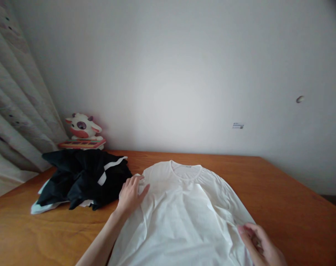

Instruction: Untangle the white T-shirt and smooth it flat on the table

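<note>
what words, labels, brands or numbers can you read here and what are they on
No text is legible.
Small white rectangular label with a dark square, on the pale grey-white wall: its print is too small and blurred to read.
Small neck tag inside the round-necked white cloth shirt: any lettering is too small to make out.

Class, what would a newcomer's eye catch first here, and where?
First, the white shirt, spread on the wooden table, the left hand at one shoulder, the right hand by the opposite sleeve. Next, the black cloth heap left of it, with the cow toy behind that, near the wall.
</note>
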### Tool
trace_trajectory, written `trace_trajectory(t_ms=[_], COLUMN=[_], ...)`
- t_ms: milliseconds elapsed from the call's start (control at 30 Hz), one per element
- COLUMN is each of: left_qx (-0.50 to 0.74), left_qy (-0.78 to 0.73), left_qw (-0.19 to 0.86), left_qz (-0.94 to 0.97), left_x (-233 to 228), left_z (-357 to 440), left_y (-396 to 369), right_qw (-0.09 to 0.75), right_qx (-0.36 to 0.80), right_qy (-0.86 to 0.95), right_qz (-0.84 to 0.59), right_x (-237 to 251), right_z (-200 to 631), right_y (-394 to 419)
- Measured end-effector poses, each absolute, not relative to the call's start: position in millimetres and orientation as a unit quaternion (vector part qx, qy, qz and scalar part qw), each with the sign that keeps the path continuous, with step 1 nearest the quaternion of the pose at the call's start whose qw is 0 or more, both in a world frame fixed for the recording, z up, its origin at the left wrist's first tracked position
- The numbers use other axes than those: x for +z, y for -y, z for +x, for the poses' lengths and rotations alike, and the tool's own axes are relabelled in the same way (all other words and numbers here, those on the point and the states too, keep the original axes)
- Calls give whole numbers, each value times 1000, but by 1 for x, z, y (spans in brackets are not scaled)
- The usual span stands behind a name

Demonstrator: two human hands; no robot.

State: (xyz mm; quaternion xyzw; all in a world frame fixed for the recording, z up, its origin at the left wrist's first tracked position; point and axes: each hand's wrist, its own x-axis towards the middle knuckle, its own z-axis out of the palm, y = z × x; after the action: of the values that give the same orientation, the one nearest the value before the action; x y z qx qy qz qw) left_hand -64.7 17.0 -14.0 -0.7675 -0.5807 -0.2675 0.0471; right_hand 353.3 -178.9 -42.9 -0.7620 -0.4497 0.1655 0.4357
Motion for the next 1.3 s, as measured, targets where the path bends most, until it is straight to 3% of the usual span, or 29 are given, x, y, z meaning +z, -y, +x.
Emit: trace_trajectory(t_ms=[200,367,500,567,633,700,833,933,1100,1300], left_qx=[-154,-283,-394,-365,-314,-301,-316,-218,-163,-406], left_qy=[556,506,380,333,324,369,569,663,675,689], left_qw=[14,-27,-268,-408,-467,-417,-94,32,22,-156], left_qz=[-817,-815,-793,-768,-760,-774,-753,-716,-719,-580], left_x=[-10,4,16,19,20,17,5,-4,-10,-8], left_z=[-41,-48,-55,-55,-54,-53,-58,-69,-83,-102], left_y=[-3,-2,3,5,5,1,-9,-15,-24,-43], right_qw=[341,281,367,412,421,391,336,342,243,80], right_qx=[103,88,144,235,301,330,273,218,128,131], right_qy=[549,621,610,574,524,514,620,642,691,703], right_qz=[-756,-727,-687,-667,-676,-689,-654,-650,-669,-694], right_x=[-30,-26,-6,7,19,26,21,-1,-43,-32], right_z=[346,340,337,337,338,339,336,321,284,268], right_y=[146,118,119,123,122,112,70,41,29,28])
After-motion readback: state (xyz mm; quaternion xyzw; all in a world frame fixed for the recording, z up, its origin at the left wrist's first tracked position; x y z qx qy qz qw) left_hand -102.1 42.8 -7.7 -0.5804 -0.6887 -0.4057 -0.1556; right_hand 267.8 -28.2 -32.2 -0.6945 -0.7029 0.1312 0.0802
